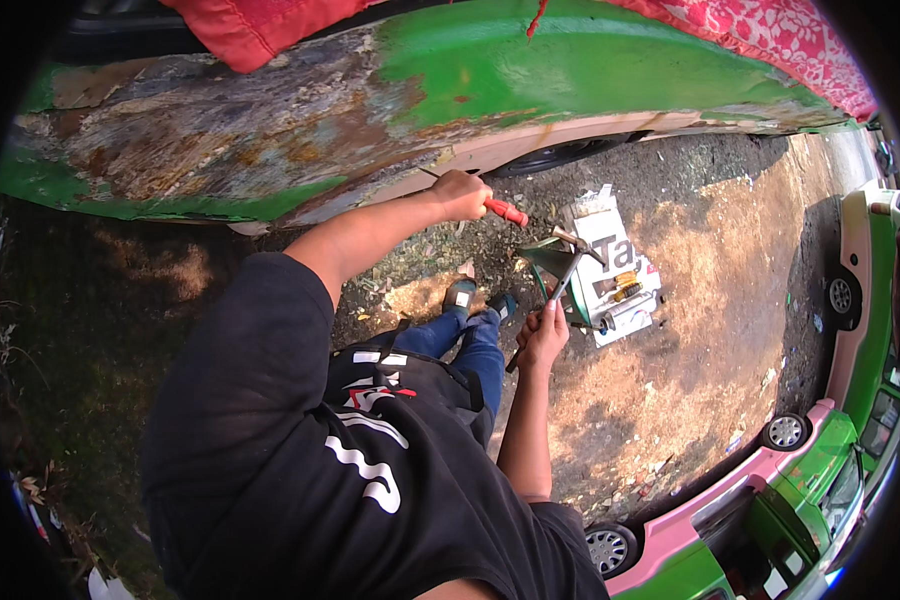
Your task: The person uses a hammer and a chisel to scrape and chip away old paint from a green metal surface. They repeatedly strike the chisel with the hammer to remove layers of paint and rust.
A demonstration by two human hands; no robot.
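My left hand (459,196) grips a red-handled screwdriver (507,212). Its thin shaft reaches out past my fist, with its end by the lower edge of a green car body panel (487,71). Whether the tip touches the metal I cannot tell. Much of that panel (217,127) is stripped to rough, rusty brown and grey. In my right hand (544,336) is a claw hammer (570,259), held by its handle with the head raised, apart from the screwdriver.
Beyond the hammer, a printed sheet (600,225) on the ground bears a metal canister (630,311) and a yellow-handled tool (627,291). A green curved object (551,259) lies beside it. Red cloth (232,26) hangs over the car. Green and pink cars (720,517) stand at right.
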